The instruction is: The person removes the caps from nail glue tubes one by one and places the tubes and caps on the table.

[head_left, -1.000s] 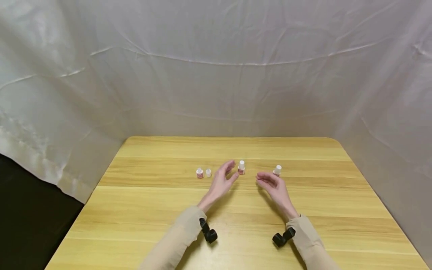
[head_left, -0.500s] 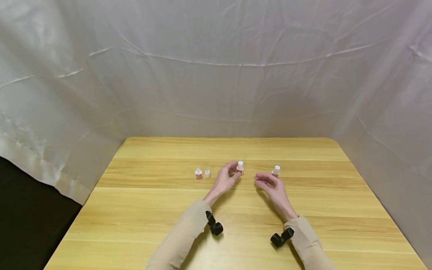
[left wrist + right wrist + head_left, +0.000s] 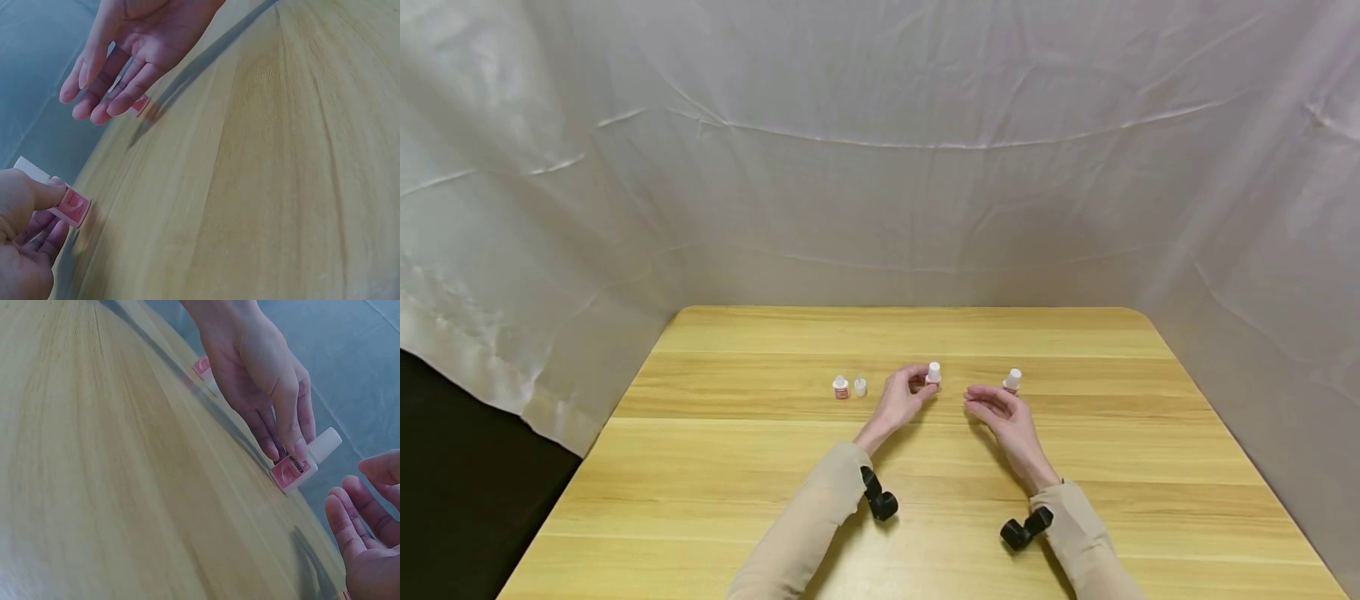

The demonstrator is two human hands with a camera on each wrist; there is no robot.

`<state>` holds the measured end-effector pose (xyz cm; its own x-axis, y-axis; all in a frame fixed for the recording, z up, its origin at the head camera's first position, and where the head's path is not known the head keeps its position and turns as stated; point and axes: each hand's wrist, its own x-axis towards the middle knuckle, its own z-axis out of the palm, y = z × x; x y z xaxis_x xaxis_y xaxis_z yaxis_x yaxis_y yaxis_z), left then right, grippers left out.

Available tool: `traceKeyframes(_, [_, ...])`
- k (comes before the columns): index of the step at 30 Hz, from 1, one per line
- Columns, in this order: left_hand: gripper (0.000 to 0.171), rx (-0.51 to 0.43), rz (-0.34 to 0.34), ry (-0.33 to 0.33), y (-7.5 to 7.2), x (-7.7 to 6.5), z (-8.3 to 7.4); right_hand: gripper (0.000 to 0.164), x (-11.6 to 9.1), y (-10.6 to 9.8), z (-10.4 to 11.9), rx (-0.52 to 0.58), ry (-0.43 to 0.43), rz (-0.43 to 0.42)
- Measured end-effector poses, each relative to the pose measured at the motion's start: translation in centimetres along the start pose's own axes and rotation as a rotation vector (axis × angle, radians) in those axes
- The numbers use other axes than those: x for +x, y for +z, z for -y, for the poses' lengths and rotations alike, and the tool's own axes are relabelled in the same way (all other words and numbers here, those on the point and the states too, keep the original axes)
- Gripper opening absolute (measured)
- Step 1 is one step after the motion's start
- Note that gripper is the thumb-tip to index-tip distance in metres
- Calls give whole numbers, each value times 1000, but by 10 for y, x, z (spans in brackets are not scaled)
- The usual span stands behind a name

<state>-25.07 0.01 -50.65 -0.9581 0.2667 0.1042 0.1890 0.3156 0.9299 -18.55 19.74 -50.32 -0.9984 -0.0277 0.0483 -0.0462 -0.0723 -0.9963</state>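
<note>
In the head view my left hand (image 3: 898,400) pinches a small white bottle (image 3: 934,372) with a pink label and a tall white cap. The right wrist view shows the thumb on the label of this bottle (image 3: 292,471), fingers behind it, and its base at the tabletop. My right hand (image 3: 1009,415) holds nothing, its fingers loosely bent, palm turned toward the left hand. Just behind its fingers stands a similar capped bottle (image 3: 1012,379), the lower part hidden. Left of the left hand, an uncapped bottle (image 3: 841,388) stands beside a loose white cap (image 3: 861,387).
Everything stands on a wood-grain table (image 3: 760,467) with rounded far corners. A pale hanging sheet (image 3: 880,217) encloses the back and sides. Black wrist cameras (image 3: 880,500) sit on both sleeves.
My left hand has moved slightly right and taken hold of the middle bottle, which it was only beside a second ago. The right hand stays nearly still.
</note>
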Motion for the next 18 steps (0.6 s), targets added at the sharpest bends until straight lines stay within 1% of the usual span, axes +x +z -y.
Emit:
traceKeyframes(8, [20,47,-16,35,0,1,1,43,1,1,0,-20,-3,9])
traceKeyframes(12, [19,81,-20,45,0,0,2,42,1,2,0,-28,1,9])
traceKeyframes(18, [19,97,-14,48,0,-2,4,42,1,4,0,-37,11,1])
